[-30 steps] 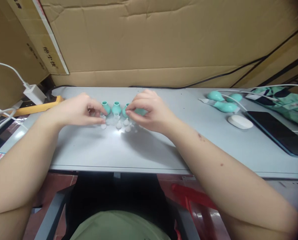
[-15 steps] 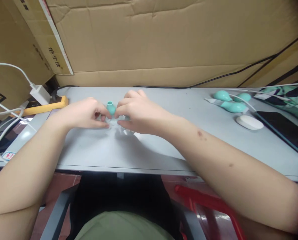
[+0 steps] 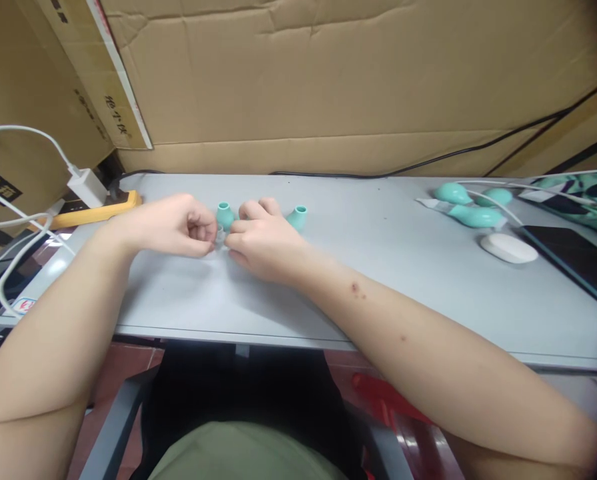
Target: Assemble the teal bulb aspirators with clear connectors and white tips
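Observation:
My left hand [image 3: 178, 225] and my right hand [image 3: 258, 241] meet at the middle of the grey table [image 3: 378, 280], fingers curled and pinched together over a small clear plastic piece [image 3: 220, 235] between them. A teal rubber bulb [image 3: 224, 215] stands upright just behind the fingertips. Another teal bulb [image 3: 297, 217] lies tilted to the right of my right hand. What else lies under the hands is hidden.
A yellow power strip [image 3: 95, 208] with a white charger [image 3: 85, 187] and cables sits at the left. At the right lie more teal bulbs [image 3: 471, 215], a white mouse [image 3: 508, 248] and a dark tablet [image 3: 578, 257]. Cardboard stands behind the table.
Both hands have drawn closer together and a little leftward. The row of teal bulbs and the clear pieces seen earlier are now mostly covered; one bulb shows to the right of my right hand.

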Demonstrator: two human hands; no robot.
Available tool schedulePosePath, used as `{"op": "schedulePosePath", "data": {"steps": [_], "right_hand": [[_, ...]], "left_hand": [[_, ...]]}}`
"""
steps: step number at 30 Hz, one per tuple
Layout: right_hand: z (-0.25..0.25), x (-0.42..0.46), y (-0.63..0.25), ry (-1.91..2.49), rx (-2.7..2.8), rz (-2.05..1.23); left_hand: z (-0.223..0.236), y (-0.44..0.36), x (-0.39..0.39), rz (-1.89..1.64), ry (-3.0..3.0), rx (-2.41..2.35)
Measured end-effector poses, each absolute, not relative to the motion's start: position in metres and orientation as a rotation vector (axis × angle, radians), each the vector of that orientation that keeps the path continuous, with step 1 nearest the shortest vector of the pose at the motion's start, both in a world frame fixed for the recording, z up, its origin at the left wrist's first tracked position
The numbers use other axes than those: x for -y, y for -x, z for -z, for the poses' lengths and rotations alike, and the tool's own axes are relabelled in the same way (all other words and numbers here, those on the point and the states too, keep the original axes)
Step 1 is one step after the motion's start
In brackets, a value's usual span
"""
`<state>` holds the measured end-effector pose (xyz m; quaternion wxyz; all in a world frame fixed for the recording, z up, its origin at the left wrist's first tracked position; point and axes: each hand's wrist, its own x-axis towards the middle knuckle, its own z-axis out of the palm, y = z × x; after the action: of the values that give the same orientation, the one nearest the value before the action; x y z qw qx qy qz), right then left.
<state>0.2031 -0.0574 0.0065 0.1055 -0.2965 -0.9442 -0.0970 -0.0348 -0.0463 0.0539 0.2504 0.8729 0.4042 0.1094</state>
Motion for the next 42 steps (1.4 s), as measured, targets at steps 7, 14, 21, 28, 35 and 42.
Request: {"op": "schedulePosePath", "data": {"steps": [7, 14, 21, 28, 35, 42], "right_hand": [[0.007, 0.052, -0.203, 0.754, 2.788, 0.370], [0.005, 0.061, -0.199, 0.682, 2.841, 0.337], [-0.003, 0.050, -0.217, 0.478, 2.199, -0.051], [-0.007, 0.041, -0.219, 0.547, 1.677, -0.628], [-0.003, 0.040, -0.214, 0.620, 1.512, -0.796], [-0.010, 0.047, -0.215, 0.661, 1.450, -0.910]], "left_hand": [[-0.057, 0.036, 0.042, -0.457, -2.137, -0.946], [-0.036, 0.037, 0.022, -0.967, -1.928, -0.948], [-0.032, 0.016, 0.024, -1.309, -1.600, -1.108], [-0.036, -0.003, 0.043, -1.258, -1.472, -1.029], [-0.030, -0.008, 0.043, -1.246, -1.449, -0.977], [-0.028, -0.019, 0.046, -1.292, -1.383, -0.977]]}}
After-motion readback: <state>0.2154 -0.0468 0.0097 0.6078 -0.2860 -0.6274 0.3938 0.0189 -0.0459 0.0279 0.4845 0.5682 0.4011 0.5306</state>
